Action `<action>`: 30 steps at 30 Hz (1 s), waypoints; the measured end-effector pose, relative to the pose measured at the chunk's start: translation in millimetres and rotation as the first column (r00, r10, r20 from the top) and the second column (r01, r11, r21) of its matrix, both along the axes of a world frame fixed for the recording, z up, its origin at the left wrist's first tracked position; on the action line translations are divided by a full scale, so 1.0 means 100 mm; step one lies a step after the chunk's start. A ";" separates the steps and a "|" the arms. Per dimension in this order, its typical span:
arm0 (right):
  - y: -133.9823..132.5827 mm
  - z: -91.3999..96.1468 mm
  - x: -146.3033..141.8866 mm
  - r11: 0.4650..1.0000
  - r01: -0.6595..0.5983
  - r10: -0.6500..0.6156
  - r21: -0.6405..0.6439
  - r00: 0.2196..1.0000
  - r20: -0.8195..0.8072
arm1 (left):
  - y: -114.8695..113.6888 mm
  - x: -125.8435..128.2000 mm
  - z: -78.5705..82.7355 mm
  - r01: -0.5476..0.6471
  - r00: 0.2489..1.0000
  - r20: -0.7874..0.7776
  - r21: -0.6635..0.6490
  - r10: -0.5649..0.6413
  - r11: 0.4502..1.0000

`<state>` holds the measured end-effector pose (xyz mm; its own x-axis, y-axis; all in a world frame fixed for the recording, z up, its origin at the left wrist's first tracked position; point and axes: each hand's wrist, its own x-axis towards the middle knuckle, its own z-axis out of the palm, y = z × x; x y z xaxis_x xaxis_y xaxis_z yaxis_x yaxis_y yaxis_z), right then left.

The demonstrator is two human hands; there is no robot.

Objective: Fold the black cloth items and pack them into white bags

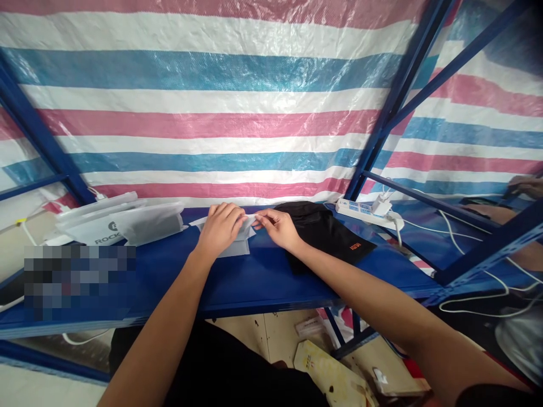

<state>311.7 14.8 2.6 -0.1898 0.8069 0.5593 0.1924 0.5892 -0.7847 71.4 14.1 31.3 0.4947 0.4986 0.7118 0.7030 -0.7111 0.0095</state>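
Observation:
In the middle of the blue shelf lies a thin, whitish, translucent sheet or bag [235, 250]; its exact kind is unclear. My left hand [221, 229] rests over it, fingers curled and pressed on its upper part. With thumb and fingers, my right hand [278, 228] pinches its upper right edge. A black cloth item [328, 234] with small orange lettering lies just beside and behind my right hand. Left of my left hand stand several frosted plastic bags [148, 225], one printed with "ROCK".
A white power strip [360, 213] with a plugged-in charger [381, 204] sits at the shelf's right. Blue metal posts [373, 141] frame the space. Beyond them, another person's hand [526, 186] shows. A yellowish box [326, 373] lies on the floor below.

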 end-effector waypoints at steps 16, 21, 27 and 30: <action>-0.03 0.13 0.18 0.938 0.204 -0.267 0.280 0.942 0.205 | 0.14 -0.33 -0.04 0.122 0.937 0.347 -0.247 -0.029 0.961; -0.09 0.14 0.16 0.909 0.053 -0.236 0.413 0.881 0.409 | 0.08 -0.17 -0.05 0.240 0.899 0.422 -0.245 -0.119 0.940; -0.01 0.08 0.19 0.919 0.171 -0.356 0.356 0.749 0.559 | -0.12 0.15 -0.05 0.249 0.932 0.293 -0.086 -0.214 0.965; 0.00 0.07 0.18 0.915 0.245 -0.387 0.322 0.760 0.522 | -0.17 0.25 -0.05 0.303 0.915 0.272 0.021 -0.297 0.953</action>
